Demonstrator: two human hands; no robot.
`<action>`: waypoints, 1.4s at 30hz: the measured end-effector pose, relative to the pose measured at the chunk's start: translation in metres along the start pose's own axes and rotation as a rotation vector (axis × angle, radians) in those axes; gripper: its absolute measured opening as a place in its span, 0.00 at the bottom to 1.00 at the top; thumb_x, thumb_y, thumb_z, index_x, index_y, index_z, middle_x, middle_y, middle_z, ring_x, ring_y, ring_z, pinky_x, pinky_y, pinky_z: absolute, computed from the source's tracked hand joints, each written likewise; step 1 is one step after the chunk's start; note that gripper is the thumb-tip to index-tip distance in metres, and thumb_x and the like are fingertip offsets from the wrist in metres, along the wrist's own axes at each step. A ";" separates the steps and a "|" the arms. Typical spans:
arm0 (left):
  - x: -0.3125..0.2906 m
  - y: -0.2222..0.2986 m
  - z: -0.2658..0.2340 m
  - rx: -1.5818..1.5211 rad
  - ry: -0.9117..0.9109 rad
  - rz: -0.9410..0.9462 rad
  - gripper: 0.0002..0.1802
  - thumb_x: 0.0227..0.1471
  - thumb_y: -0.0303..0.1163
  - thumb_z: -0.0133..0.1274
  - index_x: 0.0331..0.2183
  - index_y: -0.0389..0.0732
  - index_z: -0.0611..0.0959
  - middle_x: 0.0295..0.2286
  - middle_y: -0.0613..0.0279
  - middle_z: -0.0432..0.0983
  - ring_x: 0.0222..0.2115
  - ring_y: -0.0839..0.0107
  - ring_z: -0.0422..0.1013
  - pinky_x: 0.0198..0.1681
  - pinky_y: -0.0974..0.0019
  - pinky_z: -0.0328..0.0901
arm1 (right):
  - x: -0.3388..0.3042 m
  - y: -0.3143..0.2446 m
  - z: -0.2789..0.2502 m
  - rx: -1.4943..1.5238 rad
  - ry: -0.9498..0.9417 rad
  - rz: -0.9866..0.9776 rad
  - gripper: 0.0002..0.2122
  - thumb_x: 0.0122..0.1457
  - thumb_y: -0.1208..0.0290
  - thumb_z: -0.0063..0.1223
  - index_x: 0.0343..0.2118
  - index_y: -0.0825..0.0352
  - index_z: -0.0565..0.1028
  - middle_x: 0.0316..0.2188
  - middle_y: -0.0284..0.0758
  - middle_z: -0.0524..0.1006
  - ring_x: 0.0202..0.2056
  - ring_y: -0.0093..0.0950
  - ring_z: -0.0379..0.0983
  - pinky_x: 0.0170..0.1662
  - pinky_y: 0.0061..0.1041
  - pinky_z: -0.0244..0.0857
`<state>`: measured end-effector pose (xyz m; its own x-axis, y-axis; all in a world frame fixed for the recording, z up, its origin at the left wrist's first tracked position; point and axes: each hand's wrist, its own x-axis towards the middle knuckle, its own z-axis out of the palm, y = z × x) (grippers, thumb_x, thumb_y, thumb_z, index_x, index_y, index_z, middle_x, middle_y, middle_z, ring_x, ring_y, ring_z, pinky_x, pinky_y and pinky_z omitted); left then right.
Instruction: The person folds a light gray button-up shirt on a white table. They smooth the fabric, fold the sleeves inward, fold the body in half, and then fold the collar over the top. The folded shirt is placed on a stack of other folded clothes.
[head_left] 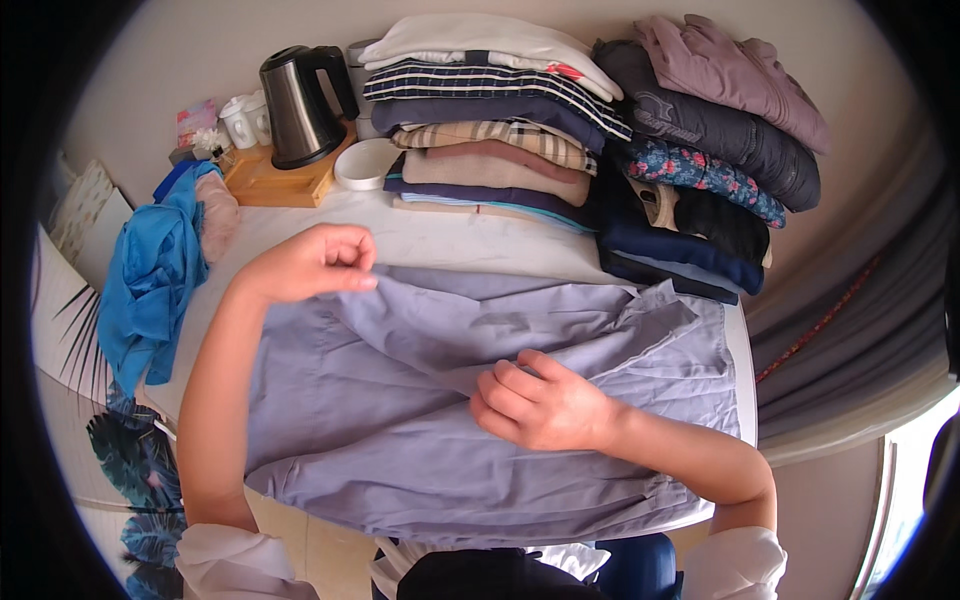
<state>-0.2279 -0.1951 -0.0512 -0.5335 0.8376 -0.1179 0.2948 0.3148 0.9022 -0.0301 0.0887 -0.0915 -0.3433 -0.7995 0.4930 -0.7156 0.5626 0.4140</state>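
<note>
Home room, likely a bedroom or living corner: white table (420,240) against a plain wall holds stacks of folded clothes (490,120), an electric kettle (300,105) on a wooden tray (275,180), cups (245,118), and a curtain (850,310) hangs at right.
</note>
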 end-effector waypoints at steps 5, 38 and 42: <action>0.003 -0.024 -0.018 -0.086 0.100 -0.060 0.12 0.53 0.28 0.60 0.39 0.43 0.76 0.23 0.76 0.67 0.25 0.86 0.62 0.30 0.78 0.56 | -0.007 0.011 0.006 0.082 0.195 0.025 0.10 0.45 0.71 0.59 0.31 0.61 0.71 0.32 0.33 0.74 0.34 0.28 0.72 0.36 0.26 0.67; -0.004 -0.002 0.138 0.838 0.228 0.699 0.27 0.40 0.42 0.62 0.45 0.43 0.83 0.35 0.59 0.78 0.29 0.63 0.75 0.29 0.64 0.71 | -0.186 0.083 -0.058 0.751 0.184 1.653 0.07 0.58 0.75 0.59 0.28 0.70 0.72 0.18 0.28 0.73 0.20 0.14 0.66 0.22 0.18 0.63; -0.010 0.007 0.122 0.927 0.146 0.542 0.38 0.26 0.40 0.68 0.48 0.48 0.82 0.39 0.61 0.76 0.30 0.66 0.74 0.31 0.64 0.71 | -0.190 0.081 -0.049 0.420 -0.078 1.592 0.10 0.50 0.72 0.65 0.26 0.69 0.73 0.17 0.33 0.73 0.20 0.25 0.69 0.25 0.27 0.65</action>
<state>-0.1235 -0.1469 -0.0944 -0.2228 0.9250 0.3079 0.9716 0.1850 0.1475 0.0075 0.2964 -0.1141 -0.8675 0.4742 0.1504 0.2640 0.6950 -0.6688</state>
